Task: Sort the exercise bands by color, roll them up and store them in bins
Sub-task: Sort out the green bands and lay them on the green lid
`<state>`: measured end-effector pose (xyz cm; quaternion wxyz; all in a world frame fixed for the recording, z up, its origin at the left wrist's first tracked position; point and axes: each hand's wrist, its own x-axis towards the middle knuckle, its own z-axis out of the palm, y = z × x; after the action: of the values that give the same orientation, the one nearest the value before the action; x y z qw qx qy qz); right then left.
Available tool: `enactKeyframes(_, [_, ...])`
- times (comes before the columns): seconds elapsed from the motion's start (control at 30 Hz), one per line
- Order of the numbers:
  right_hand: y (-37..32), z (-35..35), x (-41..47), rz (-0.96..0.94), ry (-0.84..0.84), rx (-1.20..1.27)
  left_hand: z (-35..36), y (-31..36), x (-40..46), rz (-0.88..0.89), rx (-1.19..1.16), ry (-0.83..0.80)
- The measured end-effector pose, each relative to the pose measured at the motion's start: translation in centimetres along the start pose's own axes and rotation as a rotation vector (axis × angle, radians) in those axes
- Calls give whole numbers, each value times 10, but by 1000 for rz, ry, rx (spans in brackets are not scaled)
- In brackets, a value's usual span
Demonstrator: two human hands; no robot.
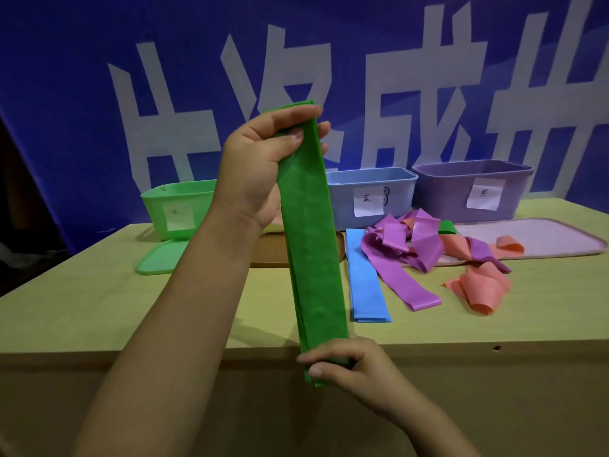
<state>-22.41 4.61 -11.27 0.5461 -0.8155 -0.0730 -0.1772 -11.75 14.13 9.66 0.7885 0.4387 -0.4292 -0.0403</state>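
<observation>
Green band (311,232) held taut, near-upright above the table (82,301) edge — left hand (260,159) grips its top end, right hand (346,364) pinches the bottom. Green bin (174,206) sits behind, far left.

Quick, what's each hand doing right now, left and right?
Left hand: closed, gripping the top end of the green bands.
Right hand: closed, pinching the bottom end of the same green bands.

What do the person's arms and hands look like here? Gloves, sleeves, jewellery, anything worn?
Nothing worn shows. The left hand and right hand are bare: no gloves, and no rings, watch or bracelets are visible. Both forearms are uncovered all the way to the bottom edge of the picture, so no sleeve appears. The fingernails look short and unpainted.
</observation>
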Motion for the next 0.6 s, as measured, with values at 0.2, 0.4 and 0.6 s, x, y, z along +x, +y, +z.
enactKeyframes(0.2, [8,3,-4,-41,3,-69,4,5,-1,9,6,-24])
enactKeyframes(0.4, [15,3,-4,-24,61,-72,10,11,0,52,29,-16])
enactKeyframes(0.6, [11,-6,-13,-34,-70,-16,11,4,-12,24,46,-43])
